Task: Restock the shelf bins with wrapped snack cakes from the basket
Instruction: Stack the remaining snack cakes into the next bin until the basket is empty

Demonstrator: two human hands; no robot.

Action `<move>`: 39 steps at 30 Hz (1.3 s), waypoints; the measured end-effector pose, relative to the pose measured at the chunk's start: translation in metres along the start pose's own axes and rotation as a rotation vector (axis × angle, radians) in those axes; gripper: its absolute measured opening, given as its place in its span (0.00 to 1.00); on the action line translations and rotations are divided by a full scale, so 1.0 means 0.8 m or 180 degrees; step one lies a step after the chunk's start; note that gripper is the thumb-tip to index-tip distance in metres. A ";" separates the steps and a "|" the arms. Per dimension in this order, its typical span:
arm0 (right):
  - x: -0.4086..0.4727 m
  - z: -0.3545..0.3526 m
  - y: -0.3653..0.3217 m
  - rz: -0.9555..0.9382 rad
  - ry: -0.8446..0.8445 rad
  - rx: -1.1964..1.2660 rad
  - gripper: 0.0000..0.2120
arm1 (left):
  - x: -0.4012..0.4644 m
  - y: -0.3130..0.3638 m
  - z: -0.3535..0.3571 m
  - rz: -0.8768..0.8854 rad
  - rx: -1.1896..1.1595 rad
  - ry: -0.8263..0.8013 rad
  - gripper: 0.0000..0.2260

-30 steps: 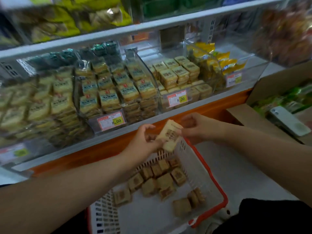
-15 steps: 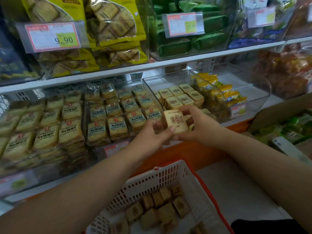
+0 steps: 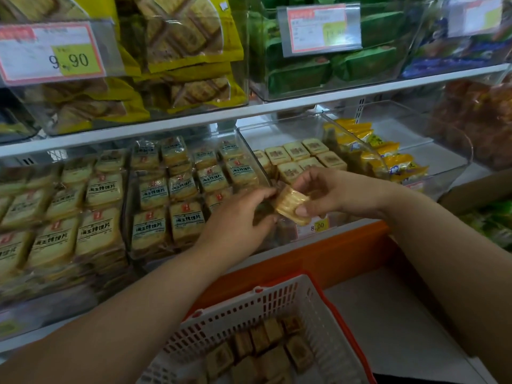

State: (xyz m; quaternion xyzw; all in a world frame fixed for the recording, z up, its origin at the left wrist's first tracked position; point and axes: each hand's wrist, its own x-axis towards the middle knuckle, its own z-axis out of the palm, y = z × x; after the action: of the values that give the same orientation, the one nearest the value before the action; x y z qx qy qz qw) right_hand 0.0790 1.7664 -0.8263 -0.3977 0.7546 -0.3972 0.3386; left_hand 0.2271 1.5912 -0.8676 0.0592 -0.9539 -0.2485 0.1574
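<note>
I see both hands, left hand (image 3: 243, 217) and right hand (image 3: 329, 194), pinching one snack cake (image 3: 291, 203); bin (image 3: 279, 128) wall just behind, price tag (image 3: 313, 227) below, basket (image 3: 277, 306) beneath.

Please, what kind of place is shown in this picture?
Most likely a shop aisle, such as a supermarket or convenience store. Clear shelf bins hold rows of wrapped snacks, price tags hang on the bin fronts, and a shopping basket with snack cakes stands below the shelf.
</note>
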 end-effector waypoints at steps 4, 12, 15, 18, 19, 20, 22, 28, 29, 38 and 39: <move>0.003 -0.035 0.001 -0.0018 0.0588 0.0038 0.26 | 0.009 -0.003 0.005 0.0272 0.0603 -0.0036 0.30; 0.107 -0.010 0.028 0.0040 0.0612 -0.1858 0.26 | 0.000 -0.037 0.007 0.0206 0.1418 -0.0398 0.30; 0.135 0.001 0.040 0.0060 0.0504 -0.2113 0.26 | -0.005 -0.040 0.004 0.0198 0.1391 -0.0297 0.28; 0.148 0.003 0.050 -0.0135 0.0791 -0.2339 0.23 | -0.008 -0.044 0.002 0.0199 0.1427 -0.0291 0.28; 0.149 0.004 0.053 -0.0190 0.0882 -0.2407 0.22 | -0.008 -0.045 0.001 0.0197 0.1419 -0.0298 0.28; 0.150 0.005 0.056 -0.0193 0.0953 -0.2458 0.22 | -0.008 -0.046 0.001 0.0198 0.1412 -0.0304 0.28; 0.148 0.006 0.061 -0.0052 0.1091 -0.2514 0.23 | -0.008 -0.047 0.001 0.0215 0.1406 -0.0308 0.29; 0.142 0.009 0.063 0.0091 0.1359 -0.2740 0.22 | -0.011 -0.046 0.002 0.0250 0.1346 -0.0295 0.29; 0.139 0.010 0.062 0.0109 0.1354 -0.2708 0.23 | -0.013 -0.046 0.001 0.0245 0.1339 -0.0311 0.29; 0.006 0.070 0.069 -0.0861 0.3243 -0.0366 0.11 | -0.071 0.003 0.028 0.0606 0.0486 0.0245 0.14; -0.012 0.085 0.073 -0.0974 0.3430 -0.0248 0.11 | -0.081 0.011 0.041 0.0563 0.0325 0.0178 0.13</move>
State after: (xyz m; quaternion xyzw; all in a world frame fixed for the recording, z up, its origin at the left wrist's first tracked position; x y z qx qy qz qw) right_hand 0.1205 1.7739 -0.9059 -0.2556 0.7687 -0.5607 -0.1713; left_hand 0.2773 1.6259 -0.9082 -0.0104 -0.9621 -0.1830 0.2021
